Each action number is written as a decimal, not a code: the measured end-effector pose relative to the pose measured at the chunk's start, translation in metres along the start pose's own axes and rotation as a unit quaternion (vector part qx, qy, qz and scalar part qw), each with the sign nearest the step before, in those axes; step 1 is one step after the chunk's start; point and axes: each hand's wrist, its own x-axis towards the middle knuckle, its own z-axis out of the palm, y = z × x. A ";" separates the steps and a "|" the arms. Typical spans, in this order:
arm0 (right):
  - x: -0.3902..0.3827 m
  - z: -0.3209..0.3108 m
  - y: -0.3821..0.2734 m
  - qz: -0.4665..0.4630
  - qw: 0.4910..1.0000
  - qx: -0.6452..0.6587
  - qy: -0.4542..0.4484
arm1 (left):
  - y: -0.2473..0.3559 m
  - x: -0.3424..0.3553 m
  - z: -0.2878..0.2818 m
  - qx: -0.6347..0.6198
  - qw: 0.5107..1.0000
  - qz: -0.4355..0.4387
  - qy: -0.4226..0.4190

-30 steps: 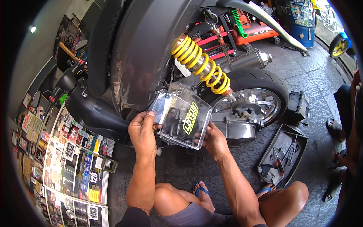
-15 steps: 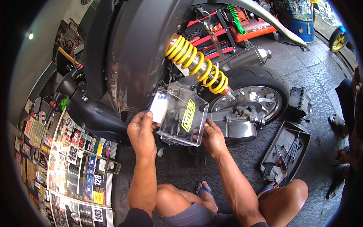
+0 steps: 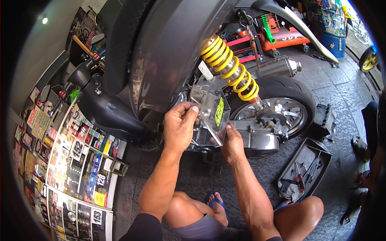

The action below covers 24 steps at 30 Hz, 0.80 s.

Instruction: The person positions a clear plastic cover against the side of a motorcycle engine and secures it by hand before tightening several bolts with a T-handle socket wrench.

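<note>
A clear plastic box (image 3: 210,114) with a yellow-green label is held tilted in front of the scooter's engine. My left hand (image 3: 179,125) is closed on its left side, the thumb lying along the upper edge. At its lower right edge, my right hand (image 3: 233,143) grips the box with thumb and fingers, some of them hidden. Just behind the box are a yellow coil shock absorber (image 3: 234,72), the grey engine casing (image 3: 261,141) and the rear wheel (image 3: 295,104). What lies inside the box, if anything, I cannot make out.
A black tray (image 3: 307,168) with a screwdriver and other tools rests on the floor at right, near a black boxy part (image 3: 321,120). A display cabinet (image 3: 80,168) stands at left. Behind the scooter are a silver muffler (image 3: 277,66) and a red compressor (image 3: 283,39).
The box is turned more edge-on and lies further right in the picture, as does the scooter. My left hand has moved up along its side; the white patch beside it no longer shows.
</note>
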 end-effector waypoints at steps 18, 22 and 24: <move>0.050 0.023 0.003 -0.036 0.999 0.004 0.025 | -0.040 0.009 0.004 0.070 0.994 0.088 -0.006; 0.066 0.025 -0.007 -0.054 0.996 -0.066 0.033 | -0.042 0.014 0.012 0.043 0.995 0.092 -0.006; 0.074 0.024 -0.007 -0.069 0.994 -0.076 0.024 | -0.051 0.018 0.013 0.051 0.993 0.106 -0.001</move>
